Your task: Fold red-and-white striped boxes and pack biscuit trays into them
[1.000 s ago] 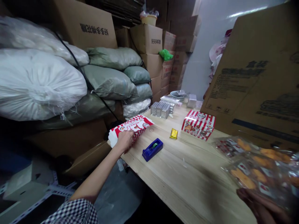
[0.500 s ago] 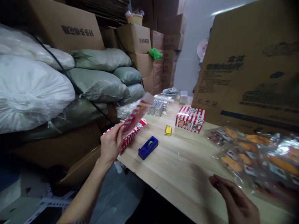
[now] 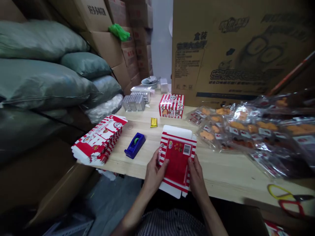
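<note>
Between my two hands is a flattened red-and-white striped carton [image 3: 177,157], its barcode side facing up, held over the table's front edge. My left hand [image 3: 155,168] grips its left side, thumb on the printed face. On its right side my right hand [image 3: 197,175] closes along the edge. To the left lies a stack of flat cartons [image 3: 100,139] of the same print. A blue tape dispenser [image 3: 135,145] stands between that stack and my hands. Farther back are a small gold packet [image 3: 154,122] and a folded-up striped box [image 3: 171,106].
Clear food packs [image 3: 236,126] are heaped on the right of the table. Yellow-and-red scissors [image 3: 290,198] lie at the front right corner. A big cardboard box [image 3: 236,52] stands behind the packs. Silvery packs [image 3: 134,102] sit at the back; stuffed sacks [image 3: 41,83] are piled left.
My left hand has lifted one flat carton off the stack and brought it right, in front of me. My right hand has come from near the food packs onto it. The view has turned right.
</note>
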Demonstrator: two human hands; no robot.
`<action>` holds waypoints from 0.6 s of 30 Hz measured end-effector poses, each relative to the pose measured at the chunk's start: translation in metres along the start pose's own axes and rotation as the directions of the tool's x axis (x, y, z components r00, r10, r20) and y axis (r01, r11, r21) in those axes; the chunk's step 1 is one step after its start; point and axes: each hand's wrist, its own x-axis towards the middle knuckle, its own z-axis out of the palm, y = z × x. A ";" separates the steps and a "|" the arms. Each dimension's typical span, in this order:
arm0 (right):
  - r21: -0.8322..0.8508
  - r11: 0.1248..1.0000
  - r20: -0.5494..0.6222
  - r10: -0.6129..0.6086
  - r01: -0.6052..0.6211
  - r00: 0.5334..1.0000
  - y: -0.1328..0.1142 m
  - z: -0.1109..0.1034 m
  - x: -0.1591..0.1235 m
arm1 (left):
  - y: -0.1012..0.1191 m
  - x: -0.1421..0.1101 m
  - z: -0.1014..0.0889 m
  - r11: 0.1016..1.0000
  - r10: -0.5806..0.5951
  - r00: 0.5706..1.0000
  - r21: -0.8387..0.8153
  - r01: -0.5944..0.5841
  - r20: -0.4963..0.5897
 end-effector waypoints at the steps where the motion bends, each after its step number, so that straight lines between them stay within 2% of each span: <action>1: -0.001 1.000 -0.019 0.005 -0.006 1.000 0.001 -0.001 -0.001 | 0.001 0.001 0.005 1.000 -0.005 1.000 0.017 0.005 0.016; 4: 0.008 0.999 -0.047 0.039 -0.038 0.998 0.001 0.001 -0.001 | 0.005 -0.001 0.019 1.000 -0.029 0.996 -0.002 0.029 0.090; 9: -0.054 0.998 -0.057 -0.014 0.011 0.998 -0.001 0.003 0.003 | 0.009 -0.009 0.034 0.997 -0.040 0.980 -0.062 0.053 0.196; 12: -0.051 0.999 -0.052 0.018 -0.020 0.998 -0.004 0.002 0.001 | 0.006 -0.008 0.032 0.992 -0.095 0.974 -0.065 0.110 0.203; 15: 0.065 0.991 0.024 0.113 -0.114 0.993 -0.012 0.001 -0.003 | 0.001 -0.003 0.024 0.963 -0.187 0.968 -0.161 0.214 0.171; 18: 0.169 0.976 0.058 0.128 -0.136 0.990 -0.017 -0.001 -0.003 | -0.003 -0.002 0.017 0.926 -0.224 0.956 -0.265 0.270 0.191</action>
